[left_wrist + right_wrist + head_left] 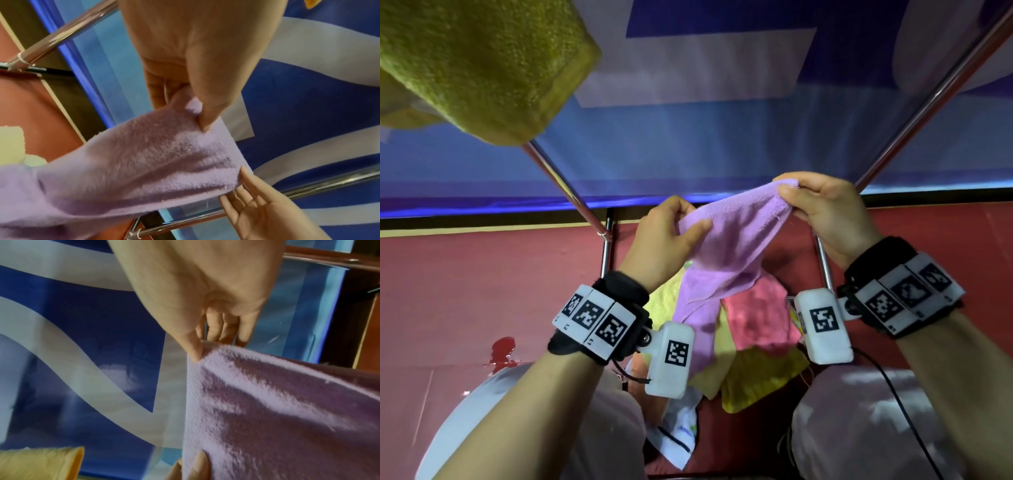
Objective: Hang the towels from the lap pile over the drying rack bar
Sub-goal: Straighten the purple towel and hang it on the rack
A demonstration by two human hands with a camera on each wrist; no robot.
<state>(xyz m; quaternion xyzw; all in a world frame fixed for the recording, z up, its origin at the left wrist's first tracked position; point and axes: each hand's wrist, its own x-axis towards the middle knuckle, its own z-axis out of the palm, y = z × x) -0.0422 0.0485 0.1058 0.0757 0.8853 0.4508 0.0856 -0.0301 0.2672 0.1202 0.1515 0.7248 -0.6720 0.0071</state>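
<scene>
A soft lilac terry towel [726, 246] is stretched between both hands at the middle of the head view, its lower end trailing down into the heap of pink and yellow towels [760, 346] on the lap just below. The left hand [664, 240] has thumb and fingers clamped on one corner of the lilac cloth, and the left wrist view shows that thumb pressed down into the nap; the right hand [828, 212] pinches the other corner a little higher, thumb tip against the edge with the fingers [224, 327] curled behind it. The shiny metal bars of the drying rack [941, 89] run diagonally up to the upper right and upper left of the frame, and an olive-yellow towel [479, 65] already hangs over the bar at the upper left. The lilac towel looks light and floppy, with no stiffness of its own, so I'd judge it will sag and bunch wherever it isn't held; the two top corners, as gripped now, seem the right place, since they keep the edge spread wide enough to pass over a bar. The fluffy pile should give a sure hold, though the trailing end might drag a neighbouring towel up off the lap.
</scene>
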